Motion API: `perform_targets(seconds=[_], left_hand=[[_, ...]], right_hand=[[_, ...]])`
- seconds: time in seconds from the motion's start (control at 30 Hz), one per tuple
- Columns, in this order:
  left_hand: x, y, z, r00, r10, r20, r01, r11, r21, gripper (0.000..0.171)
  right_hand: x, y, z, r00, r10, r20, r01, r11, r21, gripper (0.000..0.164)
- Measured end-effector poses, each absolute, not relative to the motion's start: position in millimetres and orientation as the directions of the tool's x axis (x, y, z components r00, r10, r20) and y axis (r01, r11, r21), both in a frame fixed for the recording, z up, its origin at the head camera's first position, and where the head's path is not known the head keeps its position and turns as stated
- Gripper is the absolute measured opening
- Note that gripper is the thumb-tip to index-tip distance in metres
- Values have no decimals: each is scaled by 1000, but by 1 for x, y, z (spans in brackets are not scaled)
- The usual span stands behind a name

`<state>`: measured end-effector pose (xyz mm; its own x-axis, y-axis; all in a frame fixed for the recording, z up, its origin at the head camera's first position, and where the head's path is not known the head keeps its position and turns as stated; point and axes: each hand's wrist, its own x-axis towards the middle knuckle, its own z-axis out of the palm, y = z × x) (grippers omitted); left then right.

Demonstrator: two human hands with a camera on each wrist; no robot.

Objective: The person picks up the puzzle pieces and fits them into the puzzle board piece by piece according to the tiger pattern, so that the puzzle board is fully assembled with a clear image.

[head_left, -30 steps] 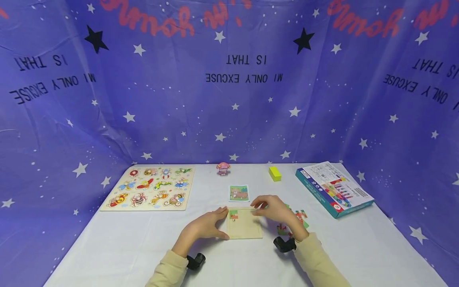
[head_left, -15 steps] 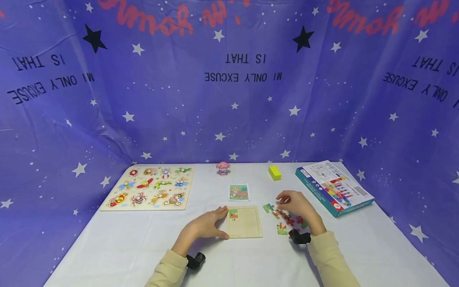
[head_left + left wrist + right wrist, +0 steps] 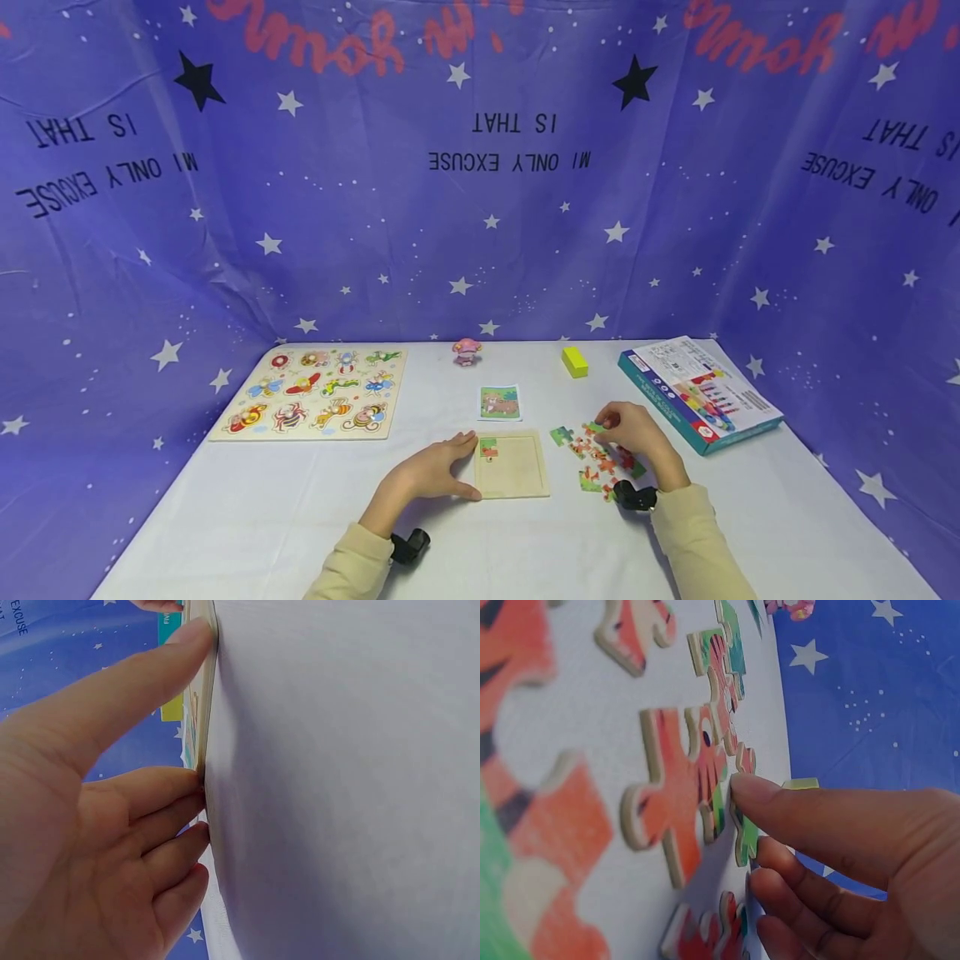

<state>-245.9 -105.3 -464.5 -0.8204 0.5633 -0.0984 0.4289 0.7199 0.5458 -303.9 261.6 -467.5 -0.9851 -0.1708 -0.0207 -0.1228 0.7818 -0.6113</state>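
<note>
In the head view, my left hand rests against the left edge of a square wooden puzzle tray. Its thumb and fingers lie fairly straight along that edge, as the left wrist view also shows. Joined puzzle pieces fill part of the tray's upper left corner. To the right of the tray, my right hand is over a loose pile of orange and green jigsaw pieces. In the right wrist view, the thumb and curled fingers pinch a green and red puzzle piece at the pile's far side.
A small tiger picture card lies behind the tray. Farther back stand a pink figurine and a yellow block. An insect peg board is at left, a blue-green box at right.
My right hand has moved right, from above the tray's upper right corner to the loose pieces, then slightly farther right among them. My left hand stays at the tray's edge.
</note>
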Motion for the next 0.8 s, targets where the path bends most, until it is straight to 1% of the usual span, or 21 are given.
perform_targets(seconds=[0.27, 0.6, 0.8], left_hand=[[-245, -106, -462, -819, 566, -96, 434, 721, 540, 92], [-245, -103, -453, -815, 568, -116, 443, 739, 508, 93], [-245, -105, -454, -811, 572, -123, 441, 736, 514, 92]], right_hand=[[-304, 261, -467, -988, -146, -47, -80, 755, -651, 26], [-305, 259, -468, -992, -124, -25, -77, 746, -661, 27], [-306, 260, -470, -993, -121, 0, -89, 727, -680, 23]])
